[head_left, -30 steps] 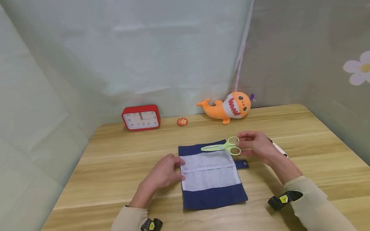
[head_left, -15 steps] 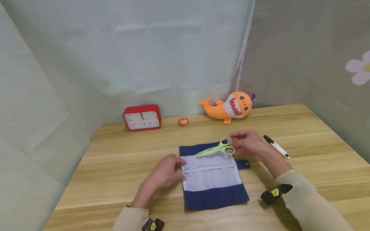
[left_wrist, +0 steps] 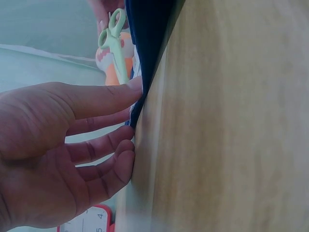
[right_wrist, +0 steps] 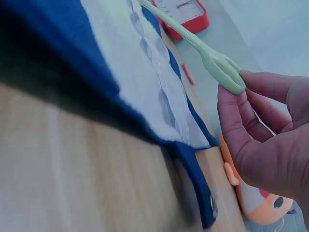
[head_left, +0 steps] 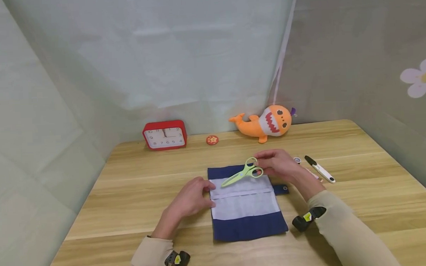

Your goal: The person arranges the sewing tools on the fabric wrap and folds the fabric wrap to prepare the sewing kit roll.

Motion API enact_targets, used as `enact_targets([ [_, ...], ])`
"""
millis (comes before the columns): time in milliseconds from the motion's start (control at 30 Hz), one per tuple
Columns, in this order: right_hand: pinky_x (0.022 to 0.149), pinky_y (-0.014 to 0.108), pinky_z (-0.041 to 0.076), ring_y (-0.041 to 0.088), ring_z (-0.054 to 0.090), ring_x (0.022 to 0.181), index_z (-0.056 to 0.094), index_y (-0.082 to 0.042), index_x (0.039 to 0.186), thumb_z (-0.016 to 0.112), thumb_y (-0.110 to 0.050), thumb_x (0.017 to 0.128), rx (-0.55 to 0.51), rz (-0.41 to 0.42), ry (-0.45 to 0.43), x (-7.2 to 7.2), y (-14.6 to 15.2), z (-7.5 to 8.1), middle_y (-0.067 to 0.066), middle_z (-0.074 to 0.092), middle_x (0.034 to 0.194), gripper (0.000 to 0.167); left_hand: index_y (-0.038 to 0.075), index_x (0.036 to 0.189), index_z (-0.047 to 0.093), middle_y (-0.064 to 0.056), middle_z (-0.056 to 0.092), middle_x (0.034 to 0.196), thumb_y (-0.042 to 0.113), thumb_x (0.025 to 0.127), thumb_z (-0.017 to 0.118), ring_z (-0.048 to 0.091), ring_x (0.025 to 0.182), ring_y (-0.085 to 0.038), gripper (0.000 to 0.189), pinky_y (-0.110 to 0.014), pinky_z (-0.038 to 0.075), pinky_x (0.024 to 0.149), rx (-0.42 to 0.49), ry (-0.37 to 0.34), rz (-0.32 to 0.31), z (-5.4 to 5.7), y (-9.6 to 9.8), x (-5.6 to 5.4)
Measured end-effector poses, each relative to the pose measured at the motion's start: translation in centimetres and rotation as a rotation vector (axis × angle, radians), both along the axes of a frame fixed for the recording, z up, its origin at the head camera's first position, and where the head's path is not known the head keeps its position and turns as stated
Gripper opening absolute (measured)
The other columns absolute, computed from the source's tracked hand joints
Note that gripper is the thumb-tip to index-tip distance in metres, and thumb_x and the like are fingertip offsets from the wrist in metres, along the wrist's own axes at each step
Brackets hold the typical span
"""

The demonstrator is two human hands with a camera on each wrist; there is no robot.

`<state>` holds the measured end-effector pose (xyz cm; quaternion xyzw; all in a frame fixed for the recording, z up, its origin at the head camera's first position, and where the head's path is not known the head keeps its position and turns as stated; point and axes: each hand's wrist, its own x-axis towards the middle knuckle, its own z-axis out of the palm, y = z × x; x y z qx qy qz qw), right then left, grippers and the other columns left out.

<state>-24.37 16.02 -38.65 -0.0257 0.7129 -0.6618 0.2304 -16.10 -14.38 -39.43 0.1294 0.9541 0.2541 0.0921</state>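
Pale-green scissors (head_left: 240, 175): loop handles, blades together, held over navy/white pouch (head_left: 248, 228).
R hand (head_left: 278, 164): pinching a loop.
L hand (head_left: 191, 196): fingers apart, resting on pouch's L edge.
Blade tip (head_left: 224, 184): cut off, R-wrist cam.
Item (head_left: 315, 175) by R forearm (head_left: 308, 183): part hidden, I can't ID.

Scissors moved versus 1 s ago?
Yes: in the head view the scissors have shifted left, toward the red clock, and their tip sits lower in frame.

wooden table (head_left: 130, 190) with cloth (head_left: 249, 227), clock (head_left: 165, 137), plush toy (head_left: 262, 125)
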Motion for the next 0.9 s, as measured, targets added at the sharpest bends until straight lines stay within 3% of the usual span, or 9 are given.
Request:
enact_targets([
  [367,0.077,0.026,0.06,0.016,0.068,0.085,0.058,0.004,0.144,0.063,-0.004,0.103,0.105,0.068,-0.027,-1.9,-2.1,0.5,0.013,0.068,0.121,0.042,0.006,0.121,0.077,-0.004,0.066,0.105,0.017,0.08,0.093,0.056,0.096,-0.02,0.045,-0.042,0.052,0.093,0.001,0.007,-0.006,0.3,0.1,0.1],
  [633,0.076,0.026,0.057,0.02,0.065,0.085,0.063,0.002,0.141,0.063,-0.003,0.103,0.185,0.1,-0.036,-3.0,-3.4,1.1,0.014,0.071,0.121,0.038,0.005,0.12,0.077,-0.004,0.066,0.104,0.017,0.08,0.093,0.056,0.095,-0.02,0.045,-0.041,0.052,0.094,-0.006,0.012,-0.011,0.2,0.1,0.1],
  [900,0.076,0.026,0.056,0.02,0.063,0.085,0.066,0.003,0.136,0.062,0.0,0.102,0.222,0.203,0.01,-3.8,-4.9,1.3,0.013,0.074,0.118,0.035,0.005,0.12,0.077,-0.005,0.066,0.105,0.017,0.08,0.093,0.057,0.096,-0.02,0.045,-0.043,0.052,0.095,-0.006,0.008,-0.012,0.2,0.0,0.0],
])
